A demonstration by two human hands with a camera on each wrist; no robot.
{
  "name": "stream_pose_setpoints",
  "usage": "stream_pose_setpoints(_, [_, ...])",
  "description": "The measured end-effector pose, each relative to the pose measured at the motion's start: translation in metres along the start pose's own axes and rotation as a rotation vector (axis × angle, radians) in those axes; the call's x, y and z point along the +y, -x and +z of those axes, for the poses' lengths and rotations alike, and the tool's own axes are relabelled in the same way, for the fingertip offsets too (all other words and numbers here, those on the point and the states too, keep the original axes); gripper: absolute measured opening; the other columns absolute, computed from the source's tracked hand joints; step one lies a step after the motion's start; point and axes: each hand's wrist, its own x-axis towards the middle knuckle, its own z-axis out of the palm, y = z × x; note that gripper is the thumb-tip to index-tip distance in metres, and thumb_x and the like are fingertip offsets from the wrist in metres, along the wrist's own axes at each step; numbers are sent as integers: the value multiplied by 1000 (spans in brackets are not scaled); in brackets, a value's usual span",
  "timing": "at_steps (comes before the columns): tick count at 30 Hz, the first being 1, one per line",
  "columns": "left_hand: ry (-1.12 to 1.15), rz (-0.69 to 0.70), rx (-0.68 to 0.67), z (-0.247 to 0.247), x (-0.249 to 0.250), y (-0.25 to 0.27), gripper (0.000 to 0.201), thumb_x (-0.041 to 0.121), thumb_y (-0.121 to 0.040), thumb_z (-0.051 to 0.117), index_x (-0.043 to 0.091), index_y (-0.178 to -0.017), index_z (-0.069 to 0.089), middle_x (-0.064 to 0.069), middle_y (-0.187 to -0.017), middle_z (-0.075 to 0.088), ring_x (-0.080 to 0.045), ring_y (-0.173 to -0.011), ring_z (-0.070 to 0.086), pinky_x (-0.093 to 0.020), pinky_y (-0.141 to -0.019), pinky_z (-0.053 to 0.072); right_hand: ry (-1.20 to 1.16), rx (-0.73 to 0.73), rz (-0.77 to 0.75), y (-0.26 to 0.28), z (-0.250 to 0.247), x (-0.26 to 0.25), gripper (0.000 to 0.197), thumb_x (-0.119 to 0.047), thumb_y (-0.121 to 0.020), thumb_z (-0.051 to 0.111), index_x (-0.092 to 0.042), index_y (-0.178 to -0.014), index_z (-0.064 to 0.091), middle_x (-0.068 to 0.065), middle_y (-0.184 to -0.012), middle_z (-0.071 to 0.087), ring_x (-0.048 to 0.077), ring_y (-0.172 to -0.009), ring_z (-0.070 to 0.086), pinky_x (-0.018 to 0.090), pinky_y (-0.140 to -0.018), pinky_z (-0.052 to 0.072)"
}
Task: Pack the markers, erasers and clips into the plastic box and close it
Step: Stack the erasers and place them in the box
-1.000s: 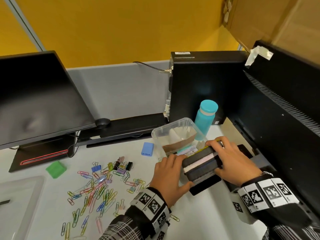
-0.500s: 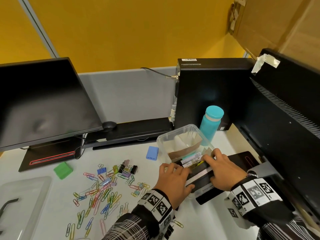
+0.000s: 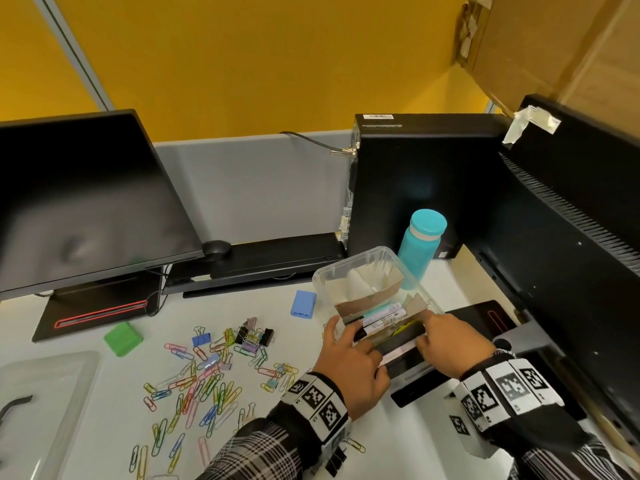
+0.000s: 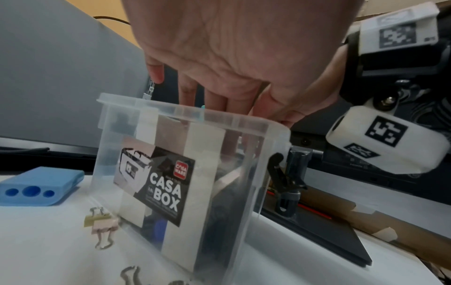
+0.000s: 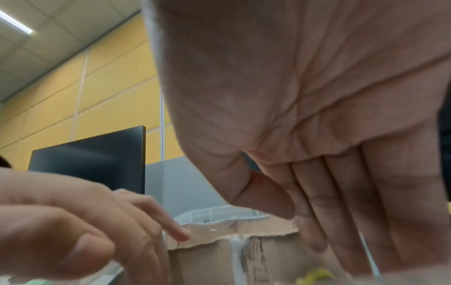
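Note:
A clear plastic box (image 3: 349,268) stands open on the desk, with cardboard dividers and several markers (image 3: 382,315) lying inside. A stack of black-and-white board erasers (image 3: 403,344) sits in its near end. My left hand (image 3: 349,358) lies on the stack's left end, fingers straight and reaching down into the box (image 4: 146,102); its thumb is by the left wall. My right hand (image 3: 450,344) presses the stack's right end with flat fingers (image 5: 341,212). Coloured paper clips (image 3: 204,379) and binder clips (image 3: 252,336) lie loose on the desk to the left.
A blue block (image 3: 303,304) and a green block (image 3: 123,338) lie left of the box. The clear lid (image 3: 41,393) rests at the far left. A teal bottle (image 3: 420,247) stands just behind the box. Monitors and a black computer tower (image 3: 415,185) hem in the back and right.
Both hands have lowered the eraser stack from above the box's rim down into its near end. The stack now sits lower, between the walls.

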Motion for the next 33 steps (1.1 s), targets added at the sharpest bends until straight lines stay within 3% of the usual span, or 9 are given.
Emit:
stream_pose_setpoints(2, [6,8,-68,-7,-1,-5,48,39,-90,28,20,-107,69,4,-123,62,-25,-137,28,-55,-111,-11,33,15,-23,1,-1,0,28,-28,-91,39,-15,-108,57,10,-101,64,25,-89,61,31,-74,49])
stream_pose_setpoints(5, [-81,32,-190,-12,-3,-12,58,40,-90,17,19,-110,67,3,-133,56,-29,-142,15,-61,-110,-12,47,-33,-64,-3,4,-3,31,-30,-92,35,-15,-98,63,5,-89,57,23,-91,60,31,-77,47])
stream_pose_setpoints(9, [-132,45,-300,-9,-1,-19,58,38,-93,17,13,-114,65,-1,-138,53,-33,-144,10,-62,-109,-17,89,-131,-14,-7,14,-6,37,-31,-96,32,-11,-105,62,12,-108,63,26,-101,59,29,-80,43])
stream_pose_setpoints(14, [-180,60,-330,-6,-1,-24,63,40,-91,12,12,-123,60,-4,-142,48,-32,-144,12,-56,-105,-29,75,-154,13,-14,14,-9,34,-28,-95,35,-9,-110,59,13,-115,63,27,-103,59,27,-78,40])
stream_pose_setpoints(20, [-105,40,-323,-28,7,-20,52,34,-98,20,10,-134,48,-8,-147,41,-33,-144,12,-57,-112,-18,161,-152,18,-12,21,-17,35,-30,-97,34,-9,-110,60,9,-116,63,25,-102,61,27,-77,41])
stream_pose_setpoints(22, [-89,52,-291,-24,5,-19,52,36,-97,20,13,-135,47,-8,-148,40,-31,-143,15,-56,-111,-20,195,-180,2,-10,23,-21,39,-31,-98,32,-8,-112,59,9,-119,60,24,-105,59,30,-82,44])
stream_pose_setpoints(26, [-106,112,-213,-13,0,-20,71,43,-84,2,20,-143,35,-6,-151,35,-29,-142,20,-57,-113,-14,239,-192,35,-12,32,-26,37,-32,-96,33,-12,-111,61,7,-119,60,23,-106,59,36,-90,48])
stream_pose_setpoints(30, [-163,134,-268,1,-5,-27,80,46,-78,-6,25,-144,34,-3,-152,33,-26,-142,19,-56,-106,-27,243,-161,119,-10,33,-33,31,-30,-94,38,-15,-106,63,5,-115,61,22,-102,61,29,-78,43])
stream_pose_setpoints(33, [-181,146,-331,-1,-8,-29,70,44,-83,3,26,-145,32,-3,-154,29,-25,-143,19,-55,-105,-30,204,-195,122,-13,28,-32,27,-28,-94,40,-14,-92,62,7,-107,64,23,-99,62,27,-71,42])
